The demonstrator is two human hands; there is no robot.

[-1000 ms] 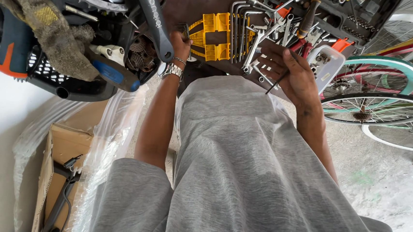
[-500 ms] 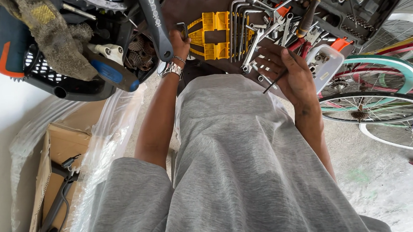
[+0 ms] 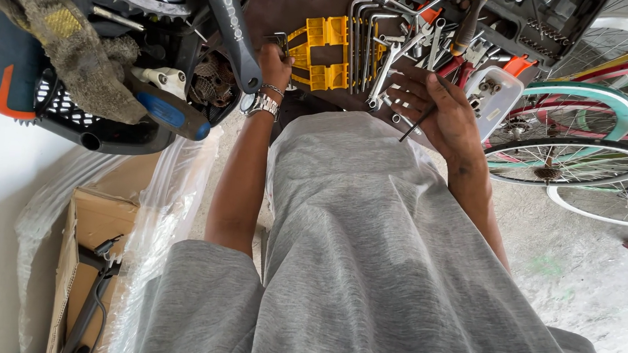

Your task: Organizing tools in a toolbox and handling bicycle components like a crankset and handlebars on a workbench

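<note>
- A dark brown table (image 3: pixel 296 9) is strewn with tools; beyond it the floor (image 3: pixel 580 269) is pale concrete, with bicycle wheels (image 3: pixel 573 158) at the right.
- A black crate (image 3: pixel 75 119) at the left holds a blue-handled tool (image 3: pixel 171 113) and a rag (image 3: pixel 58 41).
- A cardboard box (image 3: pixel 93 220) in clear plastic sits below it.
- The left hand (image 3: pixel 274 59), fingers narrow, grips a small metal part at the crank (image 3: pixel 229 23).
- The right hand (image 3: pixel 444 108) hovers over the wrenches (image 3: pixel 381 63), fingers loosely curled around a thin black hex key (image 3: pixel 415 124).
</note>
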